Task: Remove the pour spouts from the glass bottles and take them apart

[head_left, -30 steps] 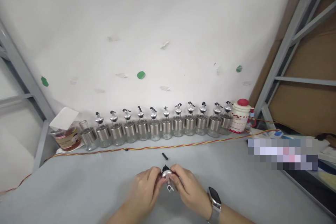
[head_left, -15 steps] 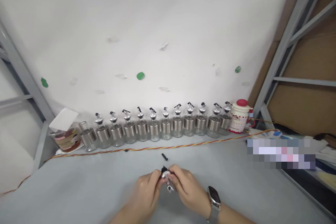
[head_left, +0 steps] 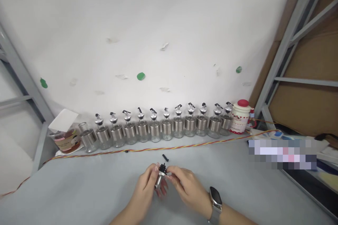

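Note:
A silver bottle pourer spout [head_left: 158,181] with a black ribbed stopper is between my hands, low in the middle of the view. Thumb and fingers of my left hand [head_left: 142,190] grip it from the left, some fingertips showing beneath the spout. My right hand [head_left: 188,187], with a watch at the wrist, pinches the edge of its metal collar. The stopper end points up and away from me, and the tube slants down to the left. Just beyond lies a small black lever-like piece [head_left: 165,158] on the grey table [head_left: 87,186].
Several glass bottles with steel sleeves and pourer spouts [head_left: 167,124] line the wall. The leftmost bottle [head_left: 88,138] has no spout. A twisted red-yellow cord [head_left: 153,149] runs in front. A labelled tub [head_left: 67,142] stands left, a red-lidded jar [head_left: 239,119] right.
The pourer spout has turned in my hands and shifted slightly left. Its tube pointed down to the right before and now slants down-left. My left fingers have spread beneath it.

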`<state>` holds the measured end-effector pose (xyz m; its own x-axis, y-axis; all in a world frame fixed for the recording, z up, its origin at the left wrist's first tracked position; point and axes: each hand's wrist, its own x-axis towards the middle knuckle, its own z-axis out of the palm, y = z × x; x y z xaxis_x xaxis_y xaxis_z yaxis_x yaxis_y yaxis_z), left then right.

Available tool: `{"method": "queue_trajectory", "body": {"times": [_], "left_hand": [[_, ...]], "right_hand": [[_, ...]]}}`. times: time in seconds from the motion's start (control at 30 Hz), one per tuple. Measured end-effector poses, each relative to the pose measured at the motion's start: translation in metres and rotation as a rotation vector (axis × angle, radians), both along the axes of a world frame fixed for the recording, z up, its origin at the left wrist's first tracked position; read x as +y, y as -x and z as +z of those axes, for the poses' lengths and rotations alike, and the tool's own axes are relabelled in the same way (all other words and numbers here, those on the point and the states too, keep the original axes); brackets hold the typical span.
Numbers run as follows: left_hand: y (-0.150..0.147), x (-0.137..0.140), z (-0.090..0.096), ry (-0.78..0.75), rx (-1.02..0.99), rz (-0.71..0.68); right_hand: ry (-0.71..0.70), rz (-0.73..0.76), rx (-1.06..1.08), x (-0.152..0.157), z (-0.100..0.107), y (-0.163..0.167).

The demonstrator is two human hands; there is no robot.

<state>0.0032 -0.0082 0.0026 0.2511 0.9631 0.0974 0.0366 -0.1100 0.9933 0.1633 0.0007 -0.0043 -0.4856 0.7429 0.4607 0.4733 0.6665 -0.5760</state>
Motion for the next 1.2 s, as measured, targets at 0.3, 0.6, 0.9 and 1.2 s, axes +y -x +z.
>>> {"method": "queue_trajectory", "body": {"times": [0.3,0.6,0.9,1.2], "left_hand": [[0.001,0.015,-0.001,0.428,-0.397,0.021],[0.006,0.014,0.002,0.448,-0.507,-0.039],[0.001,0.019,0.002,0.24,-0.316,0.178],[0.007,0.014,-0.021,-0.221,0.295,0.294]], "right_hand": [[-0.03,-0.059,-0.019,0.0,0.003,-0.003],[0.018,-0.078,-0.016,0.003,-0.002,-0.003],[-0.018,-0.135,-0.087,0.005,-0.003,-0.003],[-0.26,-0.147,-0.431,-0.001,0.003,0.009]]}}
